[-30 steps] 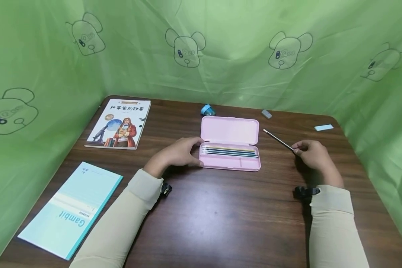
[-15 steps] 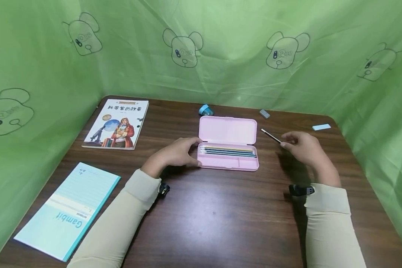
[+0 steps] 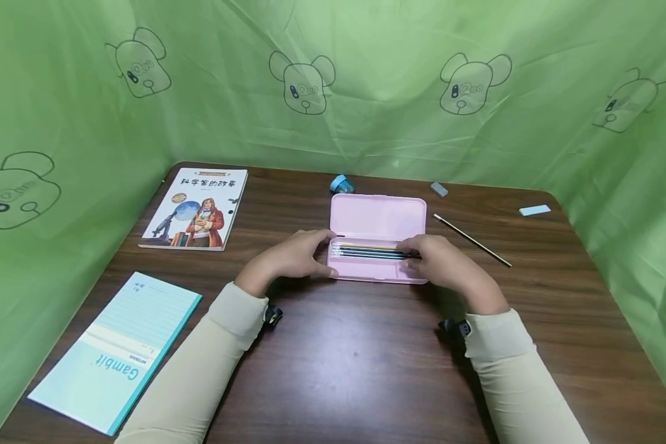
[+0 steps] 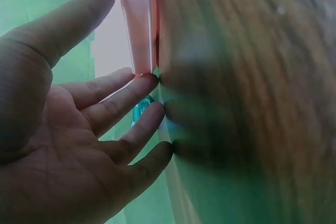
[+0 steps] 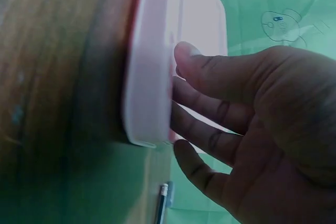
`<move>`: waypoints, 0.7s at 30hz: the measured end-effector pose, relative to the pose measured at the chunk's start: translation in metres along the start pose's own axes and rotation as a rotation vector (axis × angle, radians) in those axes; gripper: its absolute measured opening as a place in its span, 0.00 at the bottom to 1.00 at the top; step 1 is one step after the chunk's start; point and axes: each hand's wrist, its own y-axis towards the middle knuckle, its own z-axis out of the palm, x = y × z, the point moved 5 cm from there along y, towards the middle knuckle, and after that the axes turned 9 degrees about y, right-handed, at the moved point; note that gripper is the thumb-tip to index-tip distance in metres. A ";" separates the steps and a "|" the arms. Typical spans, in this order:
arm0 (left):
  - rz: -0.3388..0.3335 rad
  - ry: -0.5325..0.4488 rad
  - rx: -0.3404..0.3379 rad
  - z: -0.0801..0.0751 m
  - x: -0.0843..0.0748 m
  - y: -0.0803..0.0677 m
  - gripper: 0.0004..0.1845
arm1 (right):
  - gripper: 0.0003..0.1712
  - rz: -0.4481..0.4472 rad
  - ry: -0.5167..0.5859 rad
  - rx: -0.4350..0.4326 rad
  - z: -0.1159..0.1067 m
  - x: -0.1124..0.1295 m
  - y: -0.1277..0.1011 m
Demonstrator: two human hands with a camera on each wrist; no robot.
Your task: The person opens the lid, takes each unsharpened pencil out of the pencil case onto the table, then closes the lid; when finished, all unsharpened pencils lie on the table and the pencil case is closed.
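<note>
A pink pencil case point(image 3: 366, 270) lies with its lid point(image 3: 377, 217) raised, holding several pencils point(image 3: 366, 251) in its long back compartment. My left hand point(image 3: 296, 254) rests at the case's left end, thumb by the front corner and fingers by the back one; the left wrist view shows these fingers mostly straight, touching the end wall. My right hand point(image 3: 441, 262) reaches over the right end, fingertips at the pencils' ends. In the right wrist view the case wall hides part of those fingertips, so whether they pinch a pencil is unclear. One loose pencil point(image 3: 473, 240) lies right of the case.
A blue pencil sharpener point(image 3: 341, 184) stands behind the lid. Further right are a grey eraser point(image 3: 439, 189) and a flat pale-blue piece point(image 3: 534, 210). On the left lie a book point(image 3: 194, 209) and a light-blue notebook point(image 3: 116, 351). Green cloth point(image 3: 388, 142) surrounds the table.
My right hand has let go of the loose pencil, now lying on the table, and moved left to the pencils in the case. My left hand stays at the case's left end.
</note>
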 end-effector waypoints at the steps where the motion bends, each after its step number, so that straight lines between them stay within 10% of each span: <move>1: -0.003 0.004 -0.002 0.000 0.000 0.000 0.42 | 0.18 0.002 -0.005 0.005 0.002 0.000 0.001; 21: -0.027 0.017 0.000 0.004 0.002 0.001 0.45 | 0.10 -0.054 -0.012 -0.005 0.010 0.000 0.005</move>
